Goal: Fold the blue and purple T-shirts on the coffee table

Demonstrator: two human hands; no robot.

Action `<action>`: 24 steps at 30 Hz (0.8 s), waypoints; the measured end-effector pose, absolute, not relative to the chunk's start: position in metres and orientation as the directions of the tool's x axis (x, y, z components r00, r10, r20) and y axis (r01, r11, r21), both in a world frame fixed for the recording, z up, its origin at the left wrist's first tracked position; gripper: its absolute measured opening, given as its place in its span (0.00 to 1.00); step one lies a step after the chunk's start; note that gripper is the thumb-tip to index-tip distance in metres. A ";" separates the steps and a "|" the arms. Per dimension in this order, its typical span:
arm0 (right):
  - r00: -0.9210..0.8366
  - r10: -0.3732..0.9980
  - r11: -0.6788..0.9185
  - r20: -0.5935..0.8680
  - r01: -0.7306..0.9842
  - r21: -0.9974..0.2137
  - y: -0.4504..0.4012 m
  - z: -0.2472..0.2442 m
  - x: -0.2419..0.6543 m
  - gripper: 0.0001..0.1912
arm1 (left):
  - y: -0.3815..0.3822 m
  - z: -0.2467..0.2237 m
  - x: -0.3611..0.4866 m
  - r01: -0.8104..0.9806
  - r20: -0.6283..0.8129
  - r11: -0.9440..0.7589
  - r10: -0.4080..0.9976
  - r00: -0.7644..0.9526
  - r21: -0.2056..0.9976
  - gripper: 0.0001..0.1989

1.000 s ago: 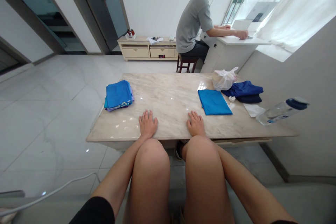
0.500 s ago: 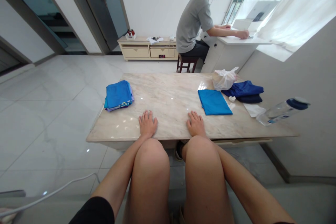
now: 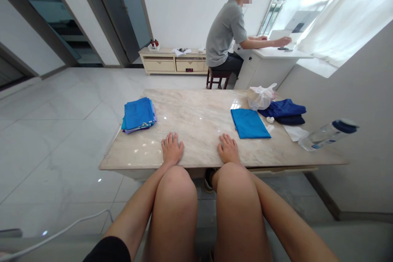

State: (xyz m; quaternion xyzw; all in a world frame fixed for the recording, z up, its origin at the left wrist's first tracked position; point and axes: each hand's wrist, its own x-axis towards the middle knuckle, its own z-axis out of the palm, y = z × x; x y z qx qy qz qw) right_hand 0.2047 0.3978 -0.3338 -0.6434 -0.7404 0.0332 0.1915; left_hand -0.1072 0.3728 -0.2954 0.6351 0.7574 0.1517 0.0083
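My left hand (image 3: 172, 149) lies flat and palm down near the front edge of a beige marble table (image 3: 196, 118), holding nothing. My right hand (image 3: 229, 150) rests the same way, also empty. Nearest my left hand, up and to the left, is a stack of folded blue cloths (image 3: 138, 114) with purple edges beneath. Beyond my right hand lies a flat, folded turquoise-blue cloth (image 3: 249, 123). Further right are a dark navy garment (image 3: 284, 110), a white plastic bag (image 3: 260, 97), a white paper sheet (image 3: 295, 133) and a plastic water bottle (image 3: 328, 138) lying on its side.
A person in a grey T-shirt (image 3: 225, 35) sits on a stool at a white desk (image 3: 270, 55) beyond the table. A low cream cabinet (image 3: 173, 65) stands against the far wall. Tiled floor surrounds the table, and a white cable (image 3: 61, 233) runs along the lower left.
My view has tilted slightly, so the table sits a little lower in the picture. My hands stay flat in place, and the cloths have not moved.
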 end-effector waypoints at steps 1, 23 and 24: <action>-0.099 0.965 0.170 0.241 0.940 -0.297 0.398 -0.334 0.205 0.30 | 0.373 -0.295 -0.107 0.959 0.180 0.149 0.964 -0.195 0.242 0.32; -0.102 0.970 0.165 0.221 0.943 -0.289 0.397 -0.330 0.204 0.30 | 0.373 -0.297 -0.108 0.958 0.182 0.144 0.964 -0.192 0.248 0.32; -0.101 0.971 0.163 0.219 0.944 -0.287 0.397 -0.330 0.203 0.30 | 0.374 -0.297 -0.109 0.959 0.184 0.143 0.964 -0.191 0.246 0.32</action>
